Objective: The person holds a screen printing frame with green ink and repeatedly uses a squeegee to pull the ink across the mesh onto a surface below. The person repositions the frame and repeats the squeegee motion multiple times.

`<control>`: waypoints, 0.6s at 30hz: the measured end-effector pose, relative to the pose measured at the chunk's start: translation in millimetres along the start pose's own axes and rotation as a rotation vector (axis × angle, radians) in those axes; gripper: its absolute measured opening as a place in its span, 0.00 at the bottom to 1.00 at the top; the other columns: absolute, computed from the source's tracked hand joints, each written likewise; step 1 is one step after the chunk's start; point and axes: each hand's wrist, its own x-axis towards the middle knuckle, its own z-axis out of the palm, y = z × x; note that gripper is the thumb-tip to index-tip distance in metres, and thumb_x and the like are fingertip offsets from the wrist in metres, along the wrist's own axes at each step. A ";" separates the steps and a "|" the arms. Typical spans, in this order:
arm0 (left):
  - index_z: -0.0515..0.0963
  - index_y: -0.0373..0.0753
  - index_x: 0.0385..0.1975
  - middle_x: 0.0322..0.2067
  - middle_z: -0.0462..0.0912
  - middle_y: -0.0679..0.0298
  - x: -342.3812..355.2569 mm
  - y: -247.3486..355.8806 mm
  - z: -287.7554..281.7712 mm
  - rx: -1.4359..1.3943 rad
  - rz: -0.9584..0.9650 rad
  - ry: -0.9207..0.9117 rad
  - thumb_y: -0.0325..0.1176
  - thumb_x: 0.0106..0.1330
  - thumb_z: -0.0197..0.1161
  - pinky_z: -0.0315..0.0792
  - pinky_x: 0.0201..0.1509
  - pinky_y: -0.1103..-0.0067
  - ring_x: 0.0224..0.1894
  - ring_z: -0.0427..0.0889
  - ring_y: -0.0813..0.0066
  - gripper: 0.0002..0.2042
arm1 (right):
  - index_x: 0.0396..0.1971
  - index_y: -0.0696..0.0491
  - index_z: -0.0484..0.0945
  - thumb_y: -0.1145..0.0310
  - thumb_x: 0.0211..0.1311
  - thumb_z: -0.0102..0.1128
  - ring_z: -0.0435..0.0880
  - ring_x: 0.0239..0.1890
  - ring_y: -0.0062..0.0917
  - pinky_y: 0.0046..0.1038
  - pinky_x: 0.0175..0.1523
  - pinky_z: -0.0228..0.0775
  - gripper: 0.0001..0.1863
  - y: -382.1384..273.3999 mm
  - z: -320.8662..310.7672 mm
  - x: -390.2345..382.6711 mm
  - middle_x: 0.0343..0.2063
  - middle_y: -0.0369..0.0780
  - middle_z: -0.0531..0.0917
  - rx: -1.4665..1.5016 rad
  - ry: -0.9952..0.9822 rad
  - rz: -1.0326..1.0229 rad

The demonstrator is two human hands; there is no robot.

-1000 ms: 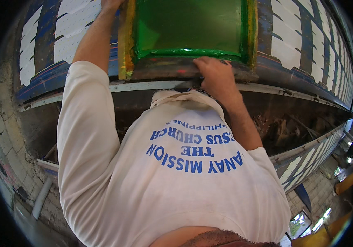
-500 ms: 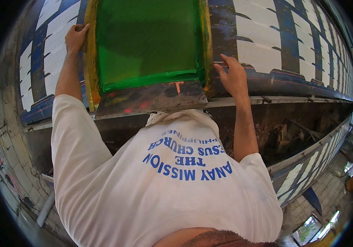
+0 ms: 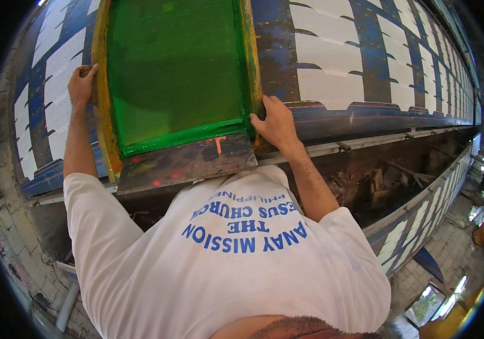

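A screen-printing frame (image 3: 100, 62) with yellow-stained rails lies in front of me, its green mesh (image 3: 177, 70) stretched between them. My left hand (image 3: 81, 89) is closed at the left rail, with a small dark part showing between thumb and fingers. On the opposite side, my right hand (image 3: 276, 123) grips the right rail, its fingers curled over the outer edge and the thumb toward the mesh. A dark, paint-marked board (image 3: 191, 163) spans the frame's near end, close to my shirt. Whatever lies under the mesh is hard to make out.
White cut panels (image 3: 329, 51) lie in rows on the long, dark blue paint-stained table (image 3: 371, 51) on both sides. A metal rail (image 3: 321, 149) runs along its near edge. To the right, past a dark gap with debris, stands another table (image 3: 422, 220) with pale panels.
My right hand has moved from being open beside the frame to gripping its right rail. My left hand stays at the left rail. The whole view has shifted slightly.
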 end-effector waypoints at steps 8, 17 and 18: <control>0.85 0.38 0.55 0.52 0.89 0.52 4.0 -11.0 5.5 0.012 -0.024 -0.015 0.63 0.63 0.72 0.76 0.63 0.65 0.57 0.87 0.55 0.34 | 0.47 0.64 0.81 0.63 0.54 0.73 0.85 0.45 0.47 0.43 0.50 0.81 0.25 1.9 -1.7 0.1 0.41 0.50 0.83 0.070 0.032 -0.005; 0.83 0.30 0.55 0.50 0.88 0.48 20.7 -11.3 -8.2 0.046 -0.111 -0.164 0.62 0.65 0.71 0.75 0.62 0.66 0.55 0.86 0.56 0.36 | 0.36 0.61 0.81 0.58 0.50 0.74 0.84 0.42 0.47 0.45 0.47 0.80 0.22 -3.9 -24.8 -5.7 0.35 0.49 0.80 0.223 0.133 -0.108; 0.83 0.30 0.55 0.50 0.88 0.47 20.0 -1.8 -12.3 0.000 -0.092 -0.168 0.61 0.65 0.71 0.75 0.62 0.66 0.55 0.86 0.56 0.36 | 0.38 0.61 0.82 0.59 0.50 0.74 0.84 0.42 0.46 0.45 0.47 0.79 0.22 0.8 -31.8 -7.0 0.36 0.48 0.80 0.219 0.138 -0.083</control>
